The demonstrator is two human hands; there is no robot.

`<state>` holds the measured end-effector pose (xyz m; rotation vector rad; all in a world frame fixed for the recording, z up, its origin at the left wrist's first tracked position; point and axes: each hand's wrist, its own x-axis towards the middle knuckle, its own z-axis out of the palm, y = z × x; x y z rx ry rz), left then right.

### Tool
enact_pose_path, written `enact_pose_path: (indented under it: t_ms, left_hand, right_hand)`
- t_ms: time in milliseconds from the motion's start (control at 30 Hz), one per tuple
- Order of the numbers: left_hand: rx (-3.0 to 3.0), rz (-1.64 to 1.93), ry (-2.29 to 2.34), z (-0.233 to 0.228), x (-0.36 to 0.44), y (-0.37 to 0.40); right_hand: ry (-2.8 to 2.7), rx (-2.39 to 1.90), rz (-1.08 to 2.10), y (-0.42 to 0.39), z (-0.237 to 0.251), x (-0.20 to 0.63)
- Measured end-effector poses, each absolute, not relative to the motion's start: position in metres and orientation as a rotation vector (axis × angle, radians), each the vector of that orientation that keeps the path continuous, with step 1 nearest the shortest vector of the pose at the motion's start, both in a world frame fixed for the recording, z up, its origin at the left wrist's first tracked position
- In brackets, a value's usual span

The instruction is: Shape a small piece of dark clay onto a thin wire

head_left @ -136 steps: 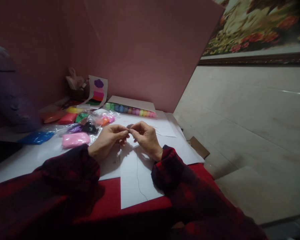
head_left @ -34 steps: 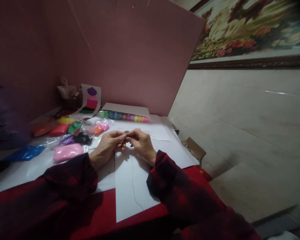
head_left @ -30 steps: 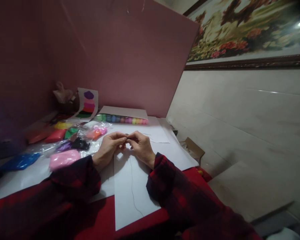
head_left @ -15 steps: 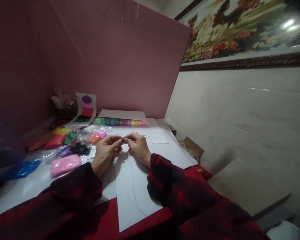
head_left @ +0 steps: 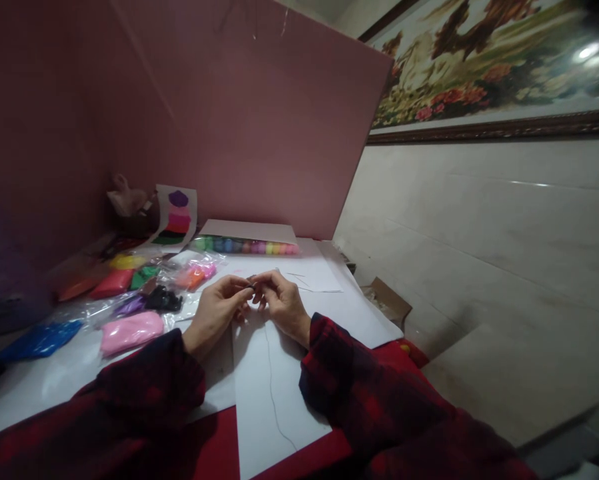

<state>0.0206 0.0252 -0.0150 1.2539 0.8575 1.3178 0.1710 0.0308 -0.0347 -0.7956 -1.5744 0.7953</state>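
A small dark lump [head_left: 252, 287], which looks like modelling clay, is pinched between the fingertips of both hands. My left hand [head_left: 219, 308] has its thumb and forefinger closed on the lump's left side. From the other side, my right hand [head_left: 283, 301] meets it with bent fingers, the tips nearly touching those of the left. Fingers partly cover the lump, so its full shape is hidden. Beneath the hands lies a white sheet [head_left: 259, 427] with a wavy drawn line running down it.
Several bags of coloured clay lie left, among them pink [head_left: 132, 332], black [head_left: 163, 299] and blue [head_left: 39, 340]. A clear pack of coloured balls [head_left: 249, 247] and a painted sheet [head_left: 176, 217] are behind. Thin sticks [head_left: 299, 279] rest on paper. A cardboard box [head_left: 386, 300] stands right.
The fingers have shifted around the dark lump, and more of the right hand's lower fingers shows. The whole view has moved slightly, with the scene sliding a little to the right.
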Motion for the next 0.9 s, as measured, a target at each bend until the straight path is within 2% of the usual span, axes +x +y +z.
enact_pose_path:
  t_ms: [233,367,900]
  left_hand:
    - [1.176,1.554,0.971,-0.016,0.012,0.027]
    - [1.107,1.360,0.875,-0.017,0.015,0.021]
    - [1.163,1.013,0.742,-0.014,0.015,0.018]
  right_hand:
    - [-1.280,-0.890,0.761,0.035,-0.032,0.170]
    - [-1.475,-0.875,0.789,0.033,-0.031,0.169]
    - [-1.851,-0.807,0.304,0.029,-0.031,0.177]
